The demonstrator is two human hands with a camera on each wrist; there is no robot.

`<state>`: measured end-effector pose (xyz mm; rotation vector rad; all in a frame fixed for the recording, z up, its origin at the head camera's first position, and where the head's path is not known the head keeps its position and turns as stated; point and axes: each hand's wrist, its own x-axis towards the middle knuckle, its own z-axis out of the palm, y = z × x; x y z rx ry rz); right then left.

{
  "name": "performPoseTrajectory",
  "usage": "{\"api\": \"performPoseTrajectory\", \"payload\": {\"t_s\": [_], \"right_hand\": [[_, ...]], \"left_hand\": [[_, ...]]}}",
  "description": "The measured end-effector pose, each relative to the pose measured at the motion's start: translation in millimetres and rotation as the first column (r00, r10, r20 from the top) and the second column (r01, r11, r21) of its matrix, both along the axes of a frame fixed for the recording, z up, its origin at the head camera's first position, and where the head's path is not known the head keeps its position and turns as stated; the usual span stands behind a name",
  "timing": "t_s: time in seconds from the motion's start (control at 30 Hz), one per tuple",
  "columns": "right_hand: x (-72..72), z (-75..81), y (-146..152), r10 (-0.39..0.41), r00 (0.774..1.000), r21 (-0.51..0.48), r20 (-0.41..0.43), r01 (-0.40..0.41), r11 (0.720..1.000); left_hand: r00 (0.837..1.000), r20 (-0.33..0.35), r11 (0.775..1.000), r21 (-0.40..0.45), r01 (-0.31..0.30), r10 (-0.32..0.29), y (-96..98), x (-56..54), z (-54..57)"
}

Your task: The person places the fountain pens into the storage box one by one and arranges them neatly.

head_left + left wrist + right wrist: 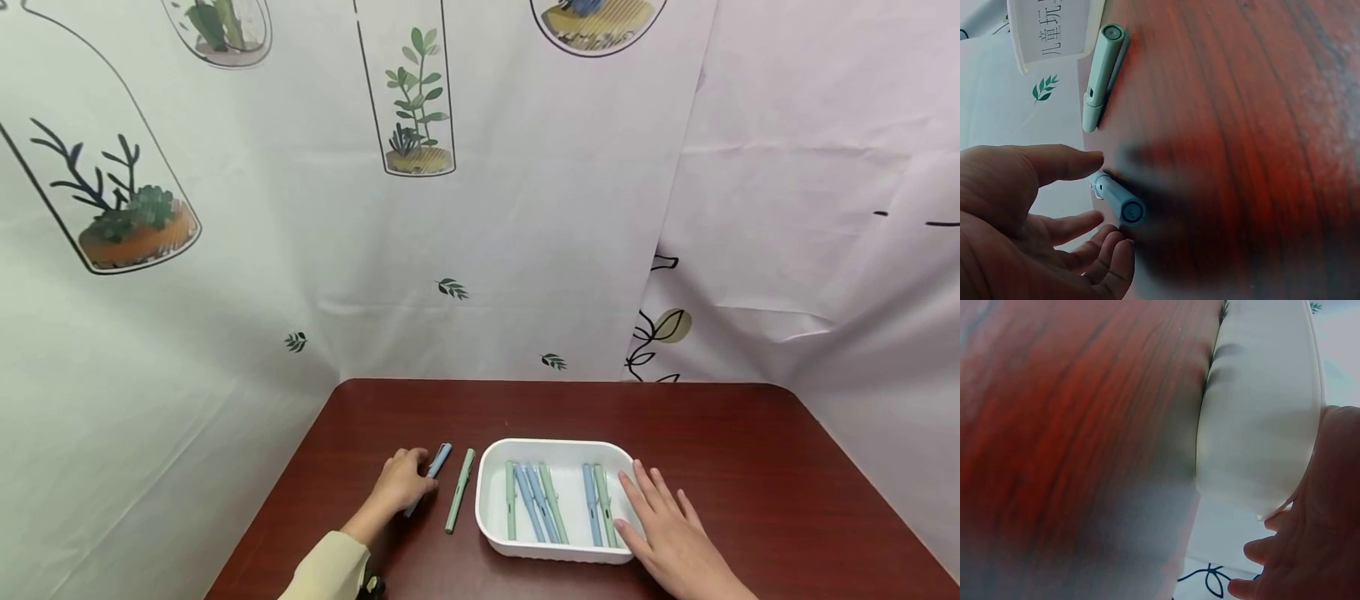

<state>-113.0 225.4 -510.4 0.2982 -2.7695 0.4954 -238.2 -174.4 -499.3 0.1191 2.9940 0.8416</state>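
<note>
My left hand (400, 483) is over a blue pen (441, 457) lying on the table to the left of the tray. In the left wrist view the thumb and fingers stand apart on either side of this blue pen (1124, 203). A green pen (461, 492) lies between that hand and the white tray (555, 551). Inside the tray, several blue and green pens form a left group (536, 504) and a right pair (598, 504). My right hand (671, 533), fingers straight and spread, rests at the tray's right rim.
The dark red wooden table (750, 450) has rounded far corners. Behind and beside it hangs a white cloth (510, 250) printed with plants in glass jars. Printed characters show on the tray's side (1050, 28) in the left wrist view.
</note>
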Motion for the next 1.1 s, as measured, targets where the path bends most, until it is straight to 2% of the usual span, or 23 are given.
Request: {"api": "performPoseTrajectory", "payload": {"t_s": [0.23,0.67,0.9,1.1], "right_hand": [[0.0,-0.5,-0.7,0.001,1.000,0.014,-0.013,0.000,1.000],[-1.0,3.7,-0.5,-0.009,0.999,0.009,0.044,0.009,1.000],[-1.9,3.2,-0.7,-0.007,0.999,0.008,0.050,0.007,1.000],[-1.8,-0.2,0.4,0.004,1.000,0.010,0.019,-0.005,1.000]], "left_hand": [[1.000,0.029,0.999,-0.032,0.013,-0.012,-1.9,-2.0,0.0],[0.997,0.078,1.000,-0.014,0.021,-0.020,-2.7,-9.1,2.0],[0.995,0.100,0.999,0.040,0.007,-0.011,-6.5,-10.0,1.7],[0.997,0.079,0.994,0.108,-0.018,0.009,-9.1,-10.0,5.2]]}}
